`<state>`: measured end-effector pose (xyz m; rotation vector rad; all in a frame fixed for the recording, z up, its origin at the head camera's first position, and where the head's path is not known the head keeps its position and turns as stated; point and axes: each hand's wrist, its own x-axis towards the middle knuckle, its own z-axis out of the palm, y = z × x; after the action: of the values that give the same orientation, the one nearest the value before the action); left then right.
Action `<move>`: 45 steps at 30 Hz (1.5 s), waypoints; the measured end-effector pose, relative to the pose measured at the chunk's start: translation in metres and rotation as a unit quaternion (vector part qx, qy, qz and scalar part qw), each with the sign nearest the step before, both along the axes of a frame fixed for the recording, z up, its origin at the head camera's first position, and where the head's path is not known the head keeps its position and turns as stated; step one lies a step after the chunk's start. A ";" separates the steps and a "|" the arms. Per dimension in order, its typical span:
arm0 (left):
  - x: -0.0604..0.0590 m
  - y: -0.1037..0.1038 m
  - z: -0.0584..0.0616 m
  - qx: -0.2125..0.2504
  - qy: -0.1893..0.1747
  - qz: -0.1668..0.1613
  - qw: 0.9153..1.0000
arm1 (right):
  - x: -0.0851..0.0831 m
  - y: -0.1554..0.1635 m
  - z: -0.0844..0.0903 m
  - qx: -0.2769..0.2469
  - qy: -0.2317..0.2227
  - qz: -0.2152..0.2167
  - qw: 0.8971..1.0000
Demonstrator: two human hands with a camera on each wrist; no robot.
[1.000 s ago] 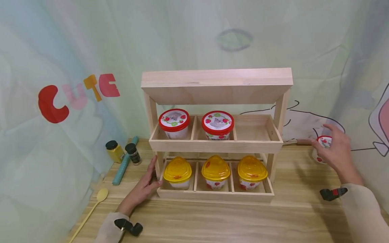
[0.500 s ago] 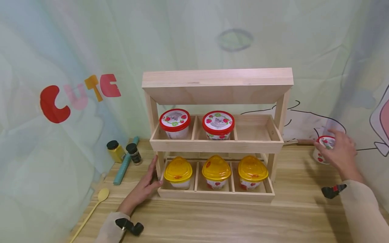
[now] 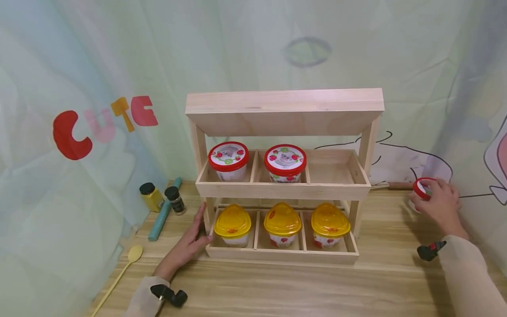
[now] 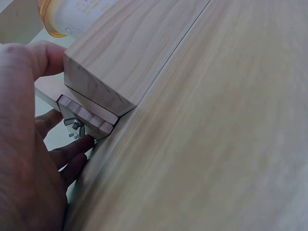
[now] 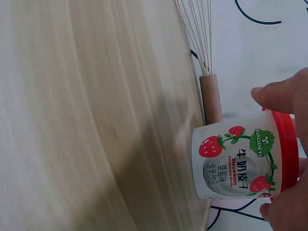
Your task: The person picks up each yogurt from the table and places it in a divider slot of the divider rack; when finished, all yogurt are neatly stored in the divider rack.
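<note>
A two-tier wooden display rack (image 3: 283, 190) stands on the table. My left hand (image 3: 186, 246) holds its lower left side, the thumb at the tray corner and the fingers beside the post. Winged nuts (image 4: 74, 125) show between the fingers in the left wrist view. At the far right, my right hand (image 3: 441, 207) grips a strawberry-printed paper tub (image 5: 236, 156) by its red lid (image 5: 284, 151). Two similar red-lidded tubs (image 3: 228, 156) sit in the upper tier's left and middle compartments; its right compartment is bare. Three tubs with yellow lids (image 3: 282, 219) fill the lower tier.
Behind the right-hand tub lies a whisk (image 5: 210, 94) along the wall. Left of the rack are a yellow jar (image 3: 151, 197), a dark-capped shaker (image 3: 175, 200), a teal rod (image 3: 160, 220) and a long yellow spoon (image 3: 134, 254). A printed curtain (image 3: 253, 53) encloses the table.
My right hand has lowered over the right-hand tub and its fingers have closed in on the lid. The tub's lid tilts slightly. My left hand stays at the rack.
</note>
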<state>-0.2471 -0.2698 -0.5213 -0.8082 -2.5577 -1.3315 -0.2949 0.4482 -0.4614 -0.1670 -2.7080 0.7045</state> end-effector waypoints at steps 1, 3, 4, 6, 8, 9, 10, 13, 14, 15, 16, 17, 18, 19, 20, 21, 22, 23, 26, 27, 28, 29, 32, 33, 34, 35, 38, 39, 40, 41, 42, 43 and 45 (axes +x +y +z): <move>0.000 0.000 0.001 -0.002 -0.003 0.001 1.000 | 0.000 0.000 -0.002 -0.002 0.005 0.001 1.000; 0.001 0.001 0.003 0.002 -0.016 -0.002 1.000 | 0.000 -0.001 -0.004 -0.008 0.015 0.002 1.000; 0.002 0.001 0.003 -0.001 -0.019 -0.001 1.000 | 0.000 -0.002 -0.005 -0.010 0.020 0.002 1.000; 0.002 0.002 0.004 0.001 -0.022 -0.003 1.000 | 0.000 -0.003 -0.006 -0.015 0.027 0.001 1.000; 0.001 0.001 0.002 0.003 -0.020 -0.005 1.000 | 0.000 -0.004 -0.007 -0.022 0.030 -0.003 0.999; 0.000 0.000 0.001 0.007 -0.019 -0.007 1.000 | 0.000 -0.005 -0.007 -0.022 0.033 -0.004 0.999; -0.002 -0.001 -0.003 0.005 -0.010 -0.007 1.000 | 0.000 -0.006 -0.007 -0.023 0.033 -0.007 0.999; -0.004 -0.004 -0.005 0.005 0.000 -0.006 1.000 | 0.000 -0.007 -0.008 -0.027 0.034 -0.008 0.999; -0.004 -0.004 -0.006 0.008 -0.001 -0.006 1.000 | 0.000 -0.007 -0.008 -0.028 0.033 -0.010 0.999; -0.004 -0.004 -0.005 0.009 0.000 -0.006 1.000 | 0.000 -0.007 -0.008 -0.029 0.033 -0.011 0.999; -0.003 -0.003 -0.005 0.011 -0.004 -0.007 1.000 | 0.000 -0.007 -0.009 -0.029 0.035 -0.013 0.999; -0.002 -0.002 -0.003 0.017 -0.015 -0.009 1.000 | 0.000 -0.006 -0.009 -0.031 0.040 -0.014 0.999; -0.001 -0.001 -0.001 0.024 -0.021 -0.013 0.999 | 0.000 -0.006 -0.010 -0.035 0.047 -0.015 0.998; -0.001 -0.001 -0.002 0.013 -0.012 -0.009 1.000 | 0.000 -0.005 -0.010 -0.037 0.057 -0.015 0.998; -0.001 -0.001 -0.002 0.013 -0.011 -0.008 1.000 | 0.000 -0.005 -0.011 -0.038 0.070 -0.013 0.997; 0.000 -0.001 -0.001 0.012 -0.005 -0.007 1.000 | 0.000 -0.005 -0.011 -0.040 0.083 -0.010 0.996; 0.000 -0.001 0.000 0.013 -0.004 -0.007 1.000 | 0.001 -0.005 -0.011 -0.041 0.095 -0.006 0.995; 0.000 -0.001 0.000 0.011 -0.001 -0.006 1.000 | 0.001 -0.006 -0.010 -0.043 0.104 -0.002 0.994; 0.000 -0.002 0.000 0.009 0.005 -0.005 1.000 | 0.003 -0.009 -0.007 -0.040 0.121 0.005 0.992; 0.000 -0.002 -0.001 0.008 0.005 -0.005 1.000 | 0.004 -0.011 -0.006 -0.042 0.121 0.005 0.992; 0.000 -0.002 -0.001 0.006 0.001 -0.005 1.000 | 0.006 -0.012 -0.004 -0.043 0.120 0.004 0.992; -0.001 -0.002 -0.002 0.003 -0.001 -0.003 1.000 | 0.007 -0.014 -0.002 -0.044 0.119 0.001 0.992; -0.001 -0.002 -0.001 -0.001 -0.011 0.000 1.000 | 0.010 -0.019 0.005 -0.043 0.126 -0.003 0.991; 0.000 -0.001 0.000 0.006 -0.022 -0.002 1.000 | 0.011 -0.021 0.007 -0.041 0.132 -0.001 0.990; -0.001 -0.001 0.000 0.005 -0.024 -0.001 1.000 | 0.012 -0.022 0.010 -0.038 0.140 0.001 0.989; -0.001 -0.001 0.000 0.002 -0.026 0.001 1.000 | 0.013 -0.024 0.013 -0.036 0.149 0.004 0.988; -0.001 -0.001 0.001 0.006 -0.025 -0.001 1.000 | 0.016 -0.030 0.021 -0.027 0.169 0.016 0.985; -0.001 -0.001 0.000 -0.003 -0.015 0.004 1.000 | 0.017 -0.031 0.023 -0.024 0.175 0.020 0.984; -0.001 -0.001 0.000 -0.001 -0.014 0.002 1.000 | 0.018 -0.034 0.026 -0.022 0.179 0.021 0.983; -0.001 -0.001 0.000 0.000 -0.013 0.002 1.000 | 0.019 -0.036 0.028 -0.020 0.180 0.021 0.983; -0.001 -0.001 0.000 0.001 -0.013 0.002 1.000 | 0.021 -0.038 0.030 -0.017 0.183 0.021 0.983; -0.001 -0.001 0.000 0.001 -0.013 0.003 1.000 | 0.022 -0.041 0.032 -0.015 0.187 0.022 0.982; -0.001 -0.001 0.000 -0.001 -0.017 0.002 1.000 | 0.025 -0.045 0.037 -0.014 0.194 0.024 0.981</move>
<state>-0.2477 -0.2705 -0.5209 -0.7880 -2.5844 -1.3539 -0.2700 0.4030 -0.4240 0.0291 -2.3363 0.7060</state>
